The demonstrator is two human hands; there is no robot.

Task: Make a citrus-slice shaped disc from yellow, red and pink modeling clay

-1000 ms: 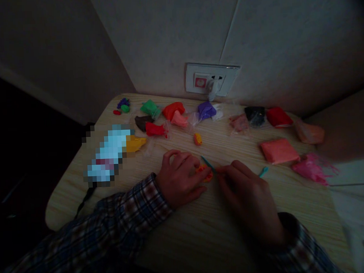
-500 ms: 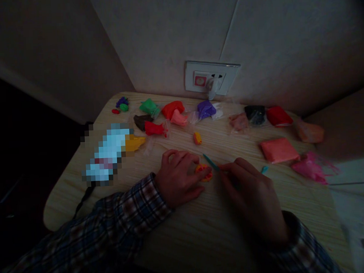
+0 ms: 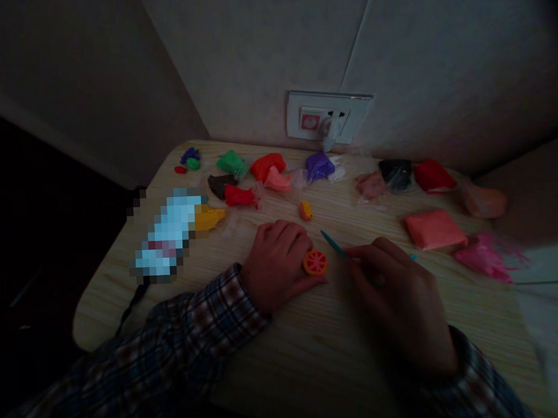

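Observation:
A round clay citrus slice (image 3: 315, 263), orange-rimmed with red wedges, rests on the table. My left hand (image 3: 281, 267) is closed around its left side, fingers curled at the upper edge and thumb along the lower one. Between thumb and fingers of my right hand (image 3: 396, 296) is a thin blue clay-modelling knife (image 3: 333, 243). Its pointed end aims up and left, just right of the slice and apart from it. Behind the slice sits a small orange-and-yellow clay piece (image 3: 305, 211). A blue bit (image 3: 413, 257) peeks out past my right hand.
Bags of coloured clay line the back, among them a purple one (image 3: 319, 166) and a black one (image 3: 396, 174). A salmon block (image 3: 436, 229) and a pink bag (image 3: 482, 257) lie right. A lit, pixelated phone-like object (image 3: 169, 235) lies left. Small clay fruits (image 3: 190, 158) sit at back left.
My left index finger has come off the slice's face, and the fingers now curl at its side. The knife has shifted slightly right with my right hand. The view has also shifted a little.

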